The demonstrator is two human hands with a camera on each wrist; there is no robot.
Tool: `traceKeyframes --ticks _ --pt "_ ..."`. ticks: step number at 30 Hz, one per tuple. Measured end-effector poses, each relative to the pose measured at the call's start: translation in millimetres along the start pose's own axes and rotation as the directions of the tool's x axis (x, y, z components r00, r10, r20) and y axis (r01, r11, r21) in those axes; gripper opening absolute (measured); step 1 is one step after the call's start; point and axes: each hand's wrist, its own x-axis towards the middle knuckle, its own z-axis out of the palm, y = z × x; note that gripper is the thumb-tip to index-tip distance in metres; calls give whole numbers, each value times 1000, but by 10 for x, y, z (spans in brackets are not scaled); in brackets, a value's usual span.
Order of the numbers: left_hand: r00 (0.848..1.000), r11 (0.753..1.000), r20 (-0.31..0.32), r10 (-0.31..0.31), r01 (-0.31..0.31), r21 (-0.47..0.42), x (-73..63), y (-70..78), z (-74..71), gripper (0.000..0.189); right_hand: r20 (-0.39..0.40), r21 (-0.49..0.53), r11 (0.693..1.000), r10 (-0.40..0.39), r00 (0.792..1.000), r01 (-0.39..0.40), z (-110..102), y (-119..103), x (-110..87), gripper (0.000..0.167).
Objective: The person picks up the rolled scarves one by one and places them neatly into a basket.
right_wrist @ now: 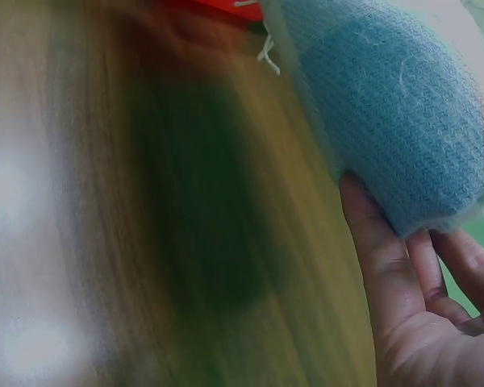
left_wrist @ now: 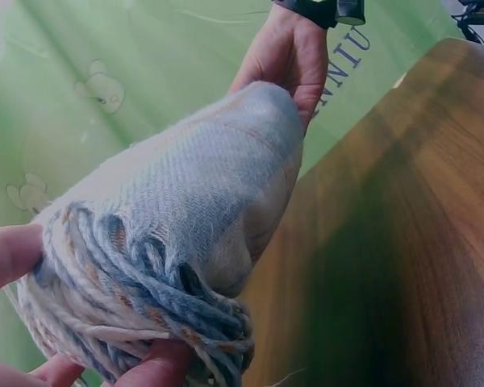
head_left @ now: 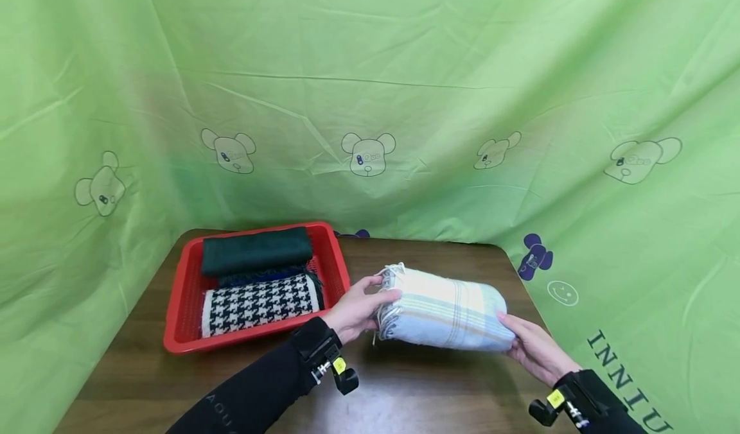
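Note:
A rolled scarf (head_left: 445,309), pale blue and white plaid with a fringe at one end, is held up over the table between both hands. My left hand (head_left: 360,309) grips its fringed left end, thumb on the near face. In the left wrist view the twisted fringe (left_wrist: 145,290) bunches between those fingers. My right hand (head_left: 534,349) holds the smooth rounded end, with the thumb on the front and the other fingers behind and under it. The right wrist view shows fingers (right_wrist: 379,234) against the blue woven underside (right_wrist: 387,105).
On the left of the brown wooden table (head_left: 370,389) stands a red plastic basket (head_left: 173,318). Inside lie a dark green rolled cloth (head_left: 257,252), a dark blue fringed one (head_left: 260,276) and a black-and-white houndstooth one (head_left: 260,305). A green printed curtain (head_left: 370,100) surrounds the table.

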Motion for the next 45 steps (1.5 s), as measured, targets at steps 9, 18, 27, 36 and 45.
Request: traceKeyframes --ticks 9,18,27,36,45 --pt "1000 1000 -11 10 -10 -8 -43 69 -100 78 28 -34 999 -19 999 20 64 -87 87 28" --pt "999 1000 -23 26 -26 -16 -123 99 -250 79 43 -70 997 -18 999 21 221 -187 195 42" --pt "998 999 -45 53 -53 3 -209 147 -398 74 30 -109 994 -25 999 28 403 -268 288 60" --pt "996 998 -72 60 -62 -23 -267 198 -516 74 57 -127 992 -19 998 26 526 -322 411 60" --pt "994 996 -85 72 -76 -42 -339 262 -615 71 59 -131 991 -29 998 36 645 -374 499 63"
